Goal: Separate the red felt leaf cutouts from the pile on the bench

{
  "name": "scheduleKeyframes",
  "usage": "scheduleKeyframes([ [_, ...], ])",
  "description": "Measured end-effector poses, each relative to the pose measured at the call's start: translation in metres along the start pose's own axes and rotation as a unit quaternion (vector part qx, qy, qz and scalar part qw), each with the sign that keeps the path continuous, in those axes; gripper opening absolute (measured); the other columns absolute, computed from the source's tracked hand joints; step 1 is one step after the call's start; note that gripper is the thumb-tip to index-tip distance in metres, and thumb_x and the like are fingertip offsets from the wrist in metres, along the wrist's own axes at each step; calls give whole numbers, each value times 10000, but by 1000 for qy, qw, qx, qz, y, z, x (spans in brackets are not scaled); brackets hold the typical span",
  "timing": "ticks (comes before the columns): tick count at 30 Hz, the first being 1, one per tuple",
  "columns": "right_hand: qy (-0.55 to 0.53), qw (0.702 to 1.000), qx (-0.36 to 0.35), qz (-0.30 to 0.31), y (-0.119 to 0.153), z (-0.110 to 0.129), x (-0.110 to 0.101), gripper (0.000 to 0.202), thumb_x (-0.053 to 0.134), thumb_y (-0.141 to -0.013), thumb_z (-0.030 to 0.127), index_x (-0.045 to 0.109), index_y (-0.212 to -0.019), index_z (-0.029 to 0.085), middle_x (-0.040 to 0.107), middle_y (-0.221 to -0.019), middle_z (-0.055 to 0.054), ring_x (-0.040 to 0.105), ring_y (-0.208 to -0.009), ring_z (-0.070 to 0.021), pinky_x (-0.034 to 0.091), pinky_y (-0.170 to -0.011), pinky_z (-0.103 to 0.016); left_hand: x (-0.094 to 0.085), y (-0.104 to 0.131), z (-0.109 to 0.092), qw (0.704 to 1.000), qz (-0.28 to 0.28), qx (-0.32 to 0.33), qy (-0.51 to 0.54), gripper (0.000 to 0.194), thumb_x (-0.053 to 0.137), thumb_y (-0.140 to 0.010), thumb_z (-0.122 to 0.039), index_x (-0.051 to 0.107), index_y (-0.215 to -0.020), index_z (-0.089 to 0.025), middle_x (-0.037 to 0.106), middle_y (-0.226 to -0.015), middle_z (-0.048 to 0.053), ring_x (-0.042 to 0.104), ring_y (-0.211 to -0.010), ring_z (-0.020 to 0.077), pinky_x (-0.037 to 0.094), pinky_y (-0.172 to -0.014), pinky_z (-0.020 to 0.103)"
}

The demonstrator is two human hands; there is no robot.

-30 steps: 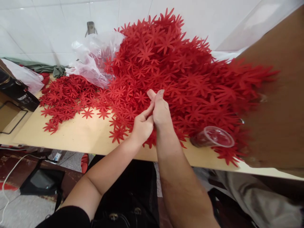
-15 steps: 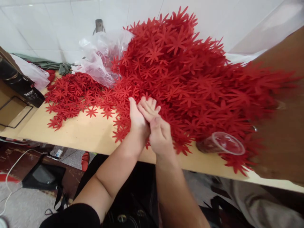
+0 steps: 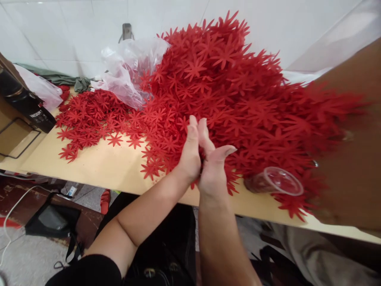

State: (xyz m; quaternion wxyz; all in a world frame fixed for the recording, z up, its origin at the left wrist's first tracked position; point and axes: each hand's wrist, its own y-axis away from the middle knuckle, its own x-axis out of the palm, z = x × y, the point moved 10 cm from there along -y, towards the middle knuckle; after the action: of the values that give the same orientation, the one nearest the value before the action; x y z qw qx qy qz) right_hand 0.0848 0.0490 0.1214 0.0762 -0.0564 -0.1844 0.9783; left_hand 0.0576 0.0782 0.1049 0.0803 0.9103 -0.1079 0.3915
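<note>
Compared with half a second ago, the left hand (image 3: 190, 155) is now standing on edge instead of lying palm up, and the right hand (image 3: 213, 171) is pointing its thumb outward instead of laying it across the left. The red star-shaped pieces (image 3: 220, 79) are forming a high, overlapping heap directly beyond the hands; each piece is showing narrow, rounded, radiating petals. A lower group is spreading to the left. Both hands are pressing together with palms facing and fingers extended; whether anything is lying between them cannot be told. Both forearms are reaching forward over the table edge. The pale tabletop (image 3: 113, 167) is supporting the heap. A clear plastic cup (image 3: 258, 182) is lying tilted near the right-hand side, and a translucent bag (image 3: 126, 59) is resting against the heap's left flank. A white tiled wall (image 3: 68, 31) is standing behind.
</note>
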Motion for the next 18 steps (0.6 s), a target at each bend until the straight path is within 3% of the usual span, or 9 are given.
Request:
scheduleKeyframes([
  [2, -9, 1000, -4, 10, 4, 9, 8, 794, 42, -795, 704, 414, -1358, 286, 323, -1499, 37, 118, -1449, -191, 17, -1203, -465, -5, -10, -3, 999, -21, 21, 27, 533, 124, -931, -454, 305, -1413, -314, 266, -1520, -64, 188, -1424, 203, 226, -1166, 374],
  [5, 9, 999, -3, -49, -7, 10, -5, 786, 74, -812, 692, 477, -1314, 242, 354, -1483, 9, 173, -1439, -166, 30, -1207, -428, 2, -10, 5, 1000, 9, 10, 14, 550, 89, -935, -438, 373, -1382, -289, 324, -1496, -49, 246, -1408, 219, 287, -1141, 387],
  [8, 29, 993, 28, -112, -27, -4, -25, 833, 134, -779, 736, 459, -1325, 197, 319, -1500, -20, 173, -1437, -134, 34, -1209, -367, 9, 5, 15, 998, 48, -2, -36, 512, 128, -946, -383, 440, -1337, -272, 320, -1499, -67, 172, -1430, 154, 174, -1186, 317],
  [11, 9, 992, 69, -105, -42, -25, -28, 923, 119, -740, 775, 454, -1322, 141, 314, -1500, -72, 195, -1431, -142, 46, -1205, -366, 4, 15, 20, 998, 32, -6, -57, 469, 186, -949, -340, 466, -1308, -226, 337, -1497, -32, 150, -1433, 113, 93, -1198, 289],
  [14, -4, 994, 56, -94, -46, -32, -26, 849, 102, -761, 755, 512, -1270, 212, 363, -1480, -34, 243, -1417, -147, 41, -1199, -410, 4, 15, 20, 999, 29, -10, -34, 466, 215, -943, -386, 525, -1248, -218, 429, -1443, -7, 211, -1420, 127, 155, -1188, 296],
  [18, 39, 997, -10, -72, -33, -15, -18, 754, 149, -777, 742, 553, -1227, 291, 385, -1468, 20, 238, -1420, -155, 68, -1199, -417, 2, 3, 14, 999, 11, -32, 8, 542, 144, -936, -452, 451, -1324, -230, 416, -1449, -16, 280, -1396, 135, 268, -1142, 279],
])
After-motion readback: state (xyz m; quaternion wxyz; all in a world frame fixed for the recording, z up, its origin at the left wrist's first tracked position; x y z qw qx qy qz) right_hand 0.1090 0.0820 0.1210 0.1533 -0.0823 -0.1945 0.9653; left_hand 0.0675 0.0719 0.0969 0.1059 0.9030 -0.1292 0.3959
